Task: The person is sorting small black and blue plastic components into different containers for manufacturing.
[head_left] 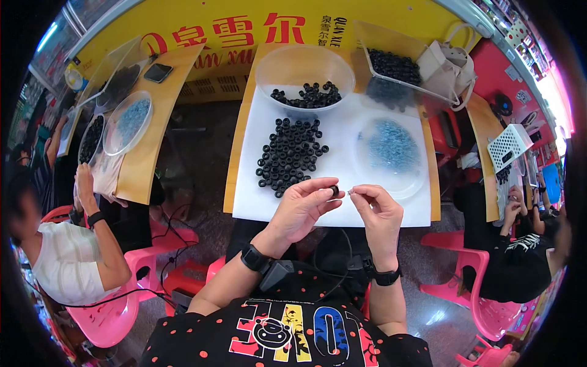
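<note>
Between the thumb and fingers of my left hand [304,205] is a small black ring-shaped piece [334,190]. My right hand [376,211] pinches a tiny clear piece [350,192] close beside it, with a small gap between the two. Both hands hover over the near edge of a white sheet [244,205]. Beyond my left hand lies a loose pile of similar black ring-shaped pieces [290,153]. A clear round dish with many small pale-blue pieces [391,145] stands beyond my right hand.
A clear bowl [269,64] with more black pieces stands at the back of my table. Right of it are a clear bin of black pieces [394,64] and a white handbag [446,67]. People work at tables left and right, on pink chairs [104,321].
</note>
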`<state>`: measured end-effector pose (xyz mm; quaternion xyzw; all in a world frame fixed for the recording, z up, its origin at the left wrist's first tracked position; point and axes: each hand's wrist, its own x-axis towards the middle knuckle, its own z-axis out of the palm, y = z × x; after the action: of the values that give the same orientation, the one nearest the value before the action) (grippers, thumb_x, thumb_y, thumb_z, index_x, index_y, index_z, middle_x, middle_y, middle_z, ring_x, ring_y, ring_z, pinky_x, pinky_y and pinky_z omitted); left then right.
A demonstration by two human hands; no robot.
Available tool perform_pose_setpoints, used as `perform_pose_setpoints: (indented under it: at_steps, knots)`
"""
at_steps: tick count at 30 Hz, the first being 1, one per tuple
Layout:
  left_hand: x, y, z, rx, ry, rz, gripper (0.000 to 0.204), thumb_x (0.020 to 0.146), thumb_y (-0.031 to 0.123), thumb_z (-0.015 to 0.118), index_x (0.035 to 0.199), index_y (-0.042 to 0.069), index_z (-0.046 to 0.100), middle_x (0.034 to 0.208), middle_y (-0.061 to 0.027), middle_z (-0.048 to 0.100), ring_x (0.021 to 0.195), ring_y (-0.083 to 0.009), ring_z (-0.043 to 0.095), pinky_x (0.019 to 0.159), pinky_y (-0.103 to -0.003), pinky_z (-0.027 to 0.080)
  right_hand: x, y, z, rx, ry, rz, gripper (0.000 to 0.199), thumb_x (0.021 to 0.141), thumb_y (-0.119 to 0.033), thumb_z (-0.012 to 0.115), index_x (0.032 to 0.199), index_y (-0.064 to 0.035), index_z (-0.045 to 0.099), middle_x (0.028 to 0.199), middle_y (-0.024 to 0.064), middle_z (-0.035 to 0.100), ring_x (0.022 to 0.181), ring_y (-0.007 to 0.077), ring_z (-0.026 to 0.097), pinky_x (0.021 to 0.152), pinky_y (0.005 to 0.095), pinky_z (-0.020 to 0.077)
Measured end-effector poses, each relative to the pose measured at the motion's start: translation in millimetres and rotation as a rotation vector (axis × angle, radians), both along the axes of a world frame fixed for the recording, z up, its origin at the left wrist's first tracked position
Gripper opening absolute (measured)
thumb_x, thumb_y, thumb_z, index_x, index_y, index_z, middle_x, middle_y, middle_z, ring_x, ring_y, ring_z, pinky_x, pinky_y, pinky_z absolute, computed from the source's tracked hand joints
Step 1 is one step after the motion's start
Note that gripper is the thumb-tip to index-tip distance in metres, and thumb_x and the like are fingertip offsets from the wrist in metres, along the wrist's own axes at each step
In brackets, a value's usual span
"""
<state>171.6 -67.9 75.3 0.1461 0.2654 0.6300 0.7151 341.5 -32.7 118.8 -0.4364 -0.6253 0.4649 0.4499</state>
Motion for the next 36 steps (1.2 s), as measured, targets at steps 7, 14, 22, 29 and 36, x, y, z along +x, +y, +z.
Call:
perform_pose_setpoints:
  at_steps: [7, 14, 22, 29, 36]
  knots:
    - [-3, -2, -10, 0.089, 0.018, 0.024, 0.022, 0.092, 0.000, 0.064, 0.114, 0.001, 0.064, 0.113, -0.0096, 0.067, 0.104, -0.0184, 0.066, 0.098, -0.033, 0.053, -7, -6, 1, -0.066, 0.061, 0.004, 0.015, 0.085, 0.003, 0.071, 0.100, 0.0015, 0.072, 0.097, 0.0067, 0.070, 0.082, 0.0079, 0.059, 0.075, 0.0223, 0.0477]
    - [-3, -6, -10, 0.039, -0.060, 0.001, 0.023, 0.092, 0.001, 0.065, 0.114, 0.003, 0.065, 0.112, -0.0097, 0.068, 0.103, -0.0177, 0.067, 0.095, -0.031, 0.056, -12, -7, -5, 0.027, 0.024, 0.004, 0.015, 0.085, 0.003, 0.072, 0.099, 0.0006, 0.073, 0.098, 0.0082, 0.071, 0.083, 0.0097, 0.062, 0.072, 0.0232, 0.0492]
    - [-2, -9, -13, -0.017, 0.023, -0.027, 0.021, 0.092, 0.002, 0.066, 0.113, 0.000, 0.068, 0.107, -0.0097, 0.069, 0.097, -0.0165, 0.067, 0.091, -0.032, 0.055, -16, -11, -4, 0.156, -0.115, -0.004, 0.017, 0.082, 0.004, 0.072, 0.098, 0.0006, 0.071, 0.096, 0.0093, 0.069, 0.082, 0.0129, 0.061, 0.074, 0.0255, 0.0486]
    - [-3, -9, -16, -0.135, -0.052, 0.033, 0.019, 0.093, 0.003, 0.064, 0.112, 0.002, 0.067, 0.106, -0.0084, 0.069, 0.096, -0.0152, 0.067, 0.092, -0.029, 0.055, -22, -8, -7, 0.413, -0.351, 0.082, 0.026, 0.078, -0.003, 0.077, 0.104, -0.0040, 0.073, 0.103, 0.0100, 0.067, 0.089, 0.0215, 0.063, 0.077, 0.0318, 0.0515]
    - [-22, -9, -20, -0.184, -0.155, 0.053, 0.019, 0.095, 0.006, 0.064, 0.112, 0.000, 0.066, 0.102, -0.0109, 0.070, 0.094, -0.0182, 0.069, 0.085, -0.027, 0.058, -22, 49, 57, 0.424, -0.379, 0.108, 0.030, 0.079, -0.005, 0.077, 0.109, -0.0045, 0.072, 0.110, 0.0113, 0.068, 0.085, 0.0186, 0.061, 0.079, 0.0298, 0.0500]
